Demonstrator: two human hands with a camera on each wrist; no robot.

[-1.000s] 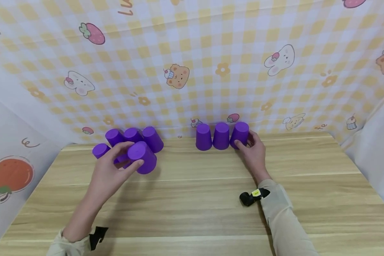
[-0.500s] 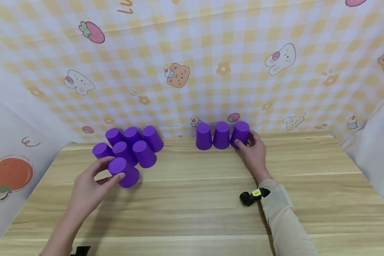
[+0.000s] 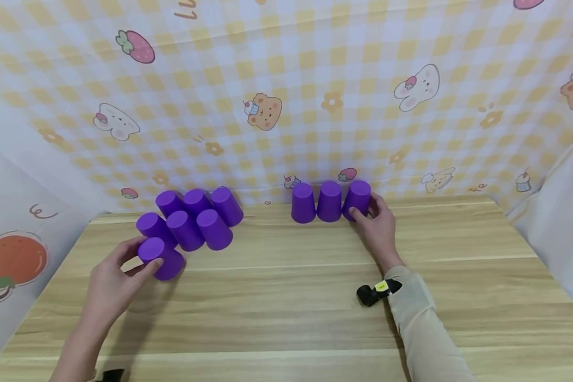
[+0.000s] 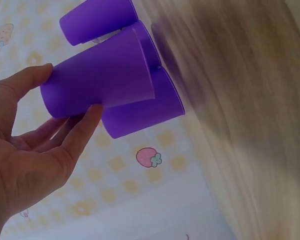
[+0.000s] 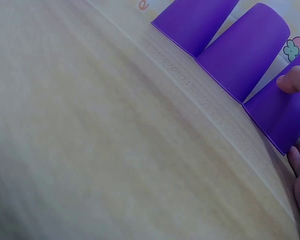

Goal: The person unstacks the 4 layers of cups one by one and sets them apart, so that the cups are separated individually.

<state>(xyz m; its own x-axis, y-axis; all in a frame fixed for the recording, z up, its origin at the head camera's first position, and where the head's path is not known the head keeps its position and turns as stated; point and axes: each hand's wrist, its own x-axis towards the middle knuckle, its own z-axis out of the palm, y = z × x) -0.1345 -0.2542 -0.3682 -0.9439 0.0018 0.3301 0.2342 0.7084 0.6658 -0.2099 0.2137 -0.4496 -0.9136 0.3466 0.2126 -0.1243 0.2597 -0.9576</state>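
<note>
My left hand [image 3: 112, 278] grips an upside-down purple cup [image 3: 164, 260] between thumb and fingers, in front of the left group of cups. In the left wrist view that held cup [image 4: 100, 75] overlaps the cups behind it, its rim close over the wood. Behind it stand two rows of upside-down purple cups, a front row including a middle cup [image 3: 185, 231] and a back row ending in a right cup [image 3: 227, 207]. My right hand [image 3: 378, 228] holds the rightmost purple cup [image 3: 356, 200] of a row of three, thumb [image 5: 292, 81] on its near side.
The other two cups of the right row, a middle cup [image 3: 329, 202] and a left cup [image 3: 303, 204], stand side by side near the back edge. A checked cloth [image 3: 305, 106] hangs behind the wooden table [image 3: 277, 302]. White cloth hangs at both sides.
My left hand has carried its cup left and toward me, from in front of the front row's right end to before its left end. The right hand has stayed on its cup.
</note>
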